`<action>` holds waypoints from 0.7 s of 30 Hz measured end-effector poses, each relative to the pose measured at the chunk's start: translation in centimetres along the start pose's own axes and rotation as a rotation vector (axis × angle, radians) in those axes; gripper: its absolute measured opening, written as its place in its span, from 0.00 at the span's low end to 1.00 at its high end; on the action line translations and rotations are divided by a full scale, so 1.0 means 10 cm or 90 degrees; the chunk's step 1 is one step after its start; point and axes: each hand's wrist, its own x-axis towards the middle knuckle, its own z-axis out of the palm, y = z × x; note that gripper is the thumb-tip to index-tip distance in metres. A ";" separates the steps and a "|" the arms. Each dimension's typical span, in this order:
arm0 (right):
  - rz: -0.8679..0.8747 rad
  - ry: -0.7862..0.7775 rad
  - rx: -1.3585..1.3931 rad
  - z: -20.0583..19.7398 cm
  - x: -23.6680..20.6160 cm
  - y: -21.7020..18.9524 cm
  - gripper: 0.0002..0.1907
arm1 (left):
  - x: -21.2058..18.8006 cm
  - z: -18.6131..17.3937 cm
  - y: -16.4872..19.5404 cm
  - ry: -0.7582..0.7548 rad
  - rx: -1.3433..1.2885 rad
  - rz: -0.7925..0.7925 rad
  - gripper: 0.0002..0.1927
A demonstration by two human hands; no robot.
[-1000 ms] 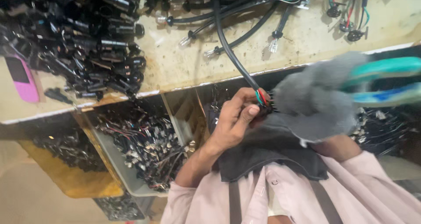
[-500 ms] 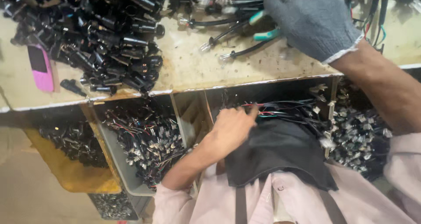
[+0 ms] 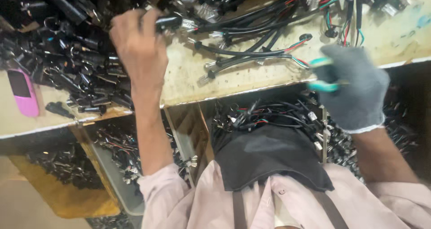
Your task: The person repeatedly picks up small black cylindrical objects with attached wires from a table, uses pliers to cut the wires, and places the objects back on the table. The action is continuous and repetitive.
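The bare left hand (image 3: 137, 47) is raised, back toward the camera, forearm running down to a pale pink sleeve, fingers curled, seemingly pinching. The right hand (image 3: 354, 87), in a grey knit glove, is closed in a loose fist, bare forearm angling down-right.

Pink phone (image 3: 21, 92) on the bench (image 3: 251, 76); grey bin (image 3: 117, 184) below.

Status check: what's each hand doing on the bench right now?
Left hand gripping black connector from pile. Gloved right hand holding teal-handled cutters. Loose cables between them.
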 end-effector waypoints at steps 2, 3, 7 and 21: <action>0.031 -0.028 -0.034 0.02 -0.13 0.06 0.16 | -0.10 -0.18 0.22 0.091 -0.285 -0.055 0.21; 0.047 -0.075 -0.068 0.07 -0.18 0.07 0.15 | -0.13 -0.23 0.39 0.126 -0.470 -0.087 0.21; 0.059 -0.182 -0.135 0.22 -0.16 0.14 0.17 | -0.50 -0.22 1.20 -0.148 -0.964 -0.199 0.28; 0.020 -0.234 0.363 0.34 -0.37 -0.09 0.21 | -0.98 0.01 1.81 -0.258 -0.733 -0.190 0.18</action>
